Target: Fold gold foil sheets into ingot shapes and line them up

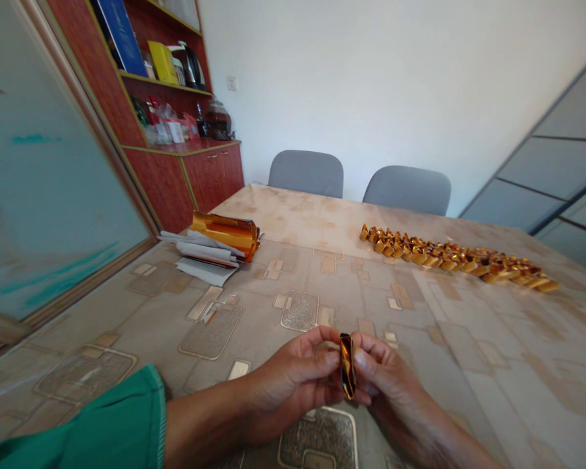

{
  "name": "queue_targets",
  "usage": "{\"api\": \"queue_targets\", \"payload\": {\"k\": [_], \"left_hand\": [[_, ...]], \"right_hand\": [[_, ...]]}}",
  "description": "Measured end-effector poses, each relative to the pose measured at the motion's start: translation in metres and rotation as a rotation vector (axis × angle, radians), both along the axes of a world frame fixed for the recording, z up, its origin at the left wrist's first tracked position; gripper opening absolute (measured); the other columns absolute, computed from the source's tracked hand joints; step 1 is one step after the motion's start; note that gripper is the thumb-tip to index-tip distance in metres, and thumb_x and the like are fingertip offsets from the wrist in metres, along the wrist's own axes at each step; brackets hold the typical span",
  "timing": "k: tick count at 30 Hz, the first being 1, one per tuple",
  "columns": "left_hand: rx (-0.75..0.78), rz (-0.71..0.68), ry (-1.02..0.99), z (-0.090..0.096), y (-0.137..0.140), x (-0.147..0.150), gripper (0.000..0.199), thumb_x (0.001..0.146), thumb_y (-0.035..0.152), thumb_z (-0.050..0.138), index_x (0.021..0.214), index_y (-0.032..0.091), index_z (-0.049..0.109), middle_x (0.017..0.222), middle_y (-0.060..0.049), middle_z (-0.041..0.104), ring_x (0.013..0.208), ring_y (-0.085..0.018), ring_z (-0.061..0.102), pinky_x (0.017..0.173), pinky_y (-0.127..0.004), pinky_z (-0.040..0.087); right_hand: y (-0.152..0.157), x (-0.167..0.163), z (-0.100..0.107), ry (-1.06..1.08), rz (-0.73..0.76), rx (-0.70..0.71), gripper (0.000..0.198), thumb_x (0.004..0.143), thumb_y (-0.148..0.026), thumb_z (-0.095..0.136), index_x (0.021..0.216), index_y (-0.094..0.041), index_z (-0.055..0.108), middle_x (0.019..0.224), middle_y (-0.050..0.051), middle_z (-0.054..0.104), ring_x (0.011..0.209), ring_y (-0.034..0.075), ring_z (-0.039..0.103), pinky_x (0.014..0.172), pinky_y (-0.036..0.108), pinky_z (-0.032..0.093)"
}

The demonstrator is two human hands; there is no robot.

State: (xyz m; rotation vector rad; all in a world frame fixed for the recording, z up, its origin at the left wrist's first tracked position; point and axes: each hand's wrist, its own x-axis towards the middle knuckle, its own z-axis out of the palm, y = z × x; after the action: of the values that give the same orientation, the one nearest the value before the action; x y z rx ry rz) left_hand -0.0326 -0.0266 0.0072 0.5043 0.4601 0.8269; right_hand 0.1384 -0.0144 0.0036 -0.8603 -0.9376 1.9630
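Note:
Between my two hands, a small folded piece of shiny gold paper point(348, 368) stands on end, with a narrow opening along its top. My left hand point(300, 374) pinches its left side between thumb and fingers. On the other side, my right hand point(383, 371) grips it the same way. Both hands are just above the patterned tablecloth point(254, 306), near the front of the table. Some of the fingertips are hidden behind the folded paper.
Long rows of folded gold pieces point(449, 257) lie at the right. At the left is a stack of gold sheets point(227, 234) with white-grey papers point(208, 260) beside it. Two grey chairs point(306, 172) stand behind the table. A red-brown cabinet point(190, 172) is at the back left.

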Motion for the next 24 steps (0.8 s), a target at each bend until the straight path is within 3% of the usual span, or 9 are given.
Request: {"api": "queue_targets", "payload": {"k": [4,13,19,24], "left_hand": [[-0.021,-0.002,-0.010,-0.002,0.000,0.000,0.040,0.078,0.030,0.082,0.104,0.017,0.055,0.090,-0.005,0.068,0.078,-0.018,0.070,0.077,-0.027,0.045],[0.008,-0.027,-0.007,0.003,0.001,-0.008,0.040,0.074,0.025,0.084,0.103,0.017,0.058,0.088,-0.003,0.065,0.075,-0.013,0.064,0.079,-0.030,0.045],[0.087,0.006,0.108,0.003,-0.001,-0.007,0.039,0.067,0.023,0.087,0.093,0.017,0.059,0.082,0.000,0.064,0.071,-0.013,0.062,0.066,-0.024,0.040],[0.110,0.026,0.157,0.003,0.000,-0.007,0.040,0.067,0.025,0.086,0.094,0.016,0.057,0.084,-0.002,0.064,0.074,-0.017,0.066,0.066,-0.027,0.040]], "right_hand": [[0.000,0.001,-0.001,-0.023,0.010,0.023,0.039,0.070,-0.048,0.086,0.075,-0.016,0.065,0.061,-0.004,0.056,0.048,0.004,0.032,0.045,0.019,0.022],[0.004,0.015,0.014,-0.022,0.174,-0.029,0.030,0.068,-0.033,0.091,0.080,-0.016,0.068,0.071,-0.001,0.065,0.061,0.009,0.052,0.055,0.020,0.036],[0.003,0.015,0.013,-0.028,0.191,-0.040,0.030,0.068,-0.034,0.090,0.081,-0.015,0.071,0.069,0.000,0.066,0.060,0.009,0.054,0.053,0.020,0.037],[0.004,0.014,0.010,-0.027,0.182,-0.064,0.029,0.064,-0.034,0.093,0.079,-0.016,0.075,0.071,0.002,0.070,0.063,0.011,0.058,0.055,0.021,0.039]]}}
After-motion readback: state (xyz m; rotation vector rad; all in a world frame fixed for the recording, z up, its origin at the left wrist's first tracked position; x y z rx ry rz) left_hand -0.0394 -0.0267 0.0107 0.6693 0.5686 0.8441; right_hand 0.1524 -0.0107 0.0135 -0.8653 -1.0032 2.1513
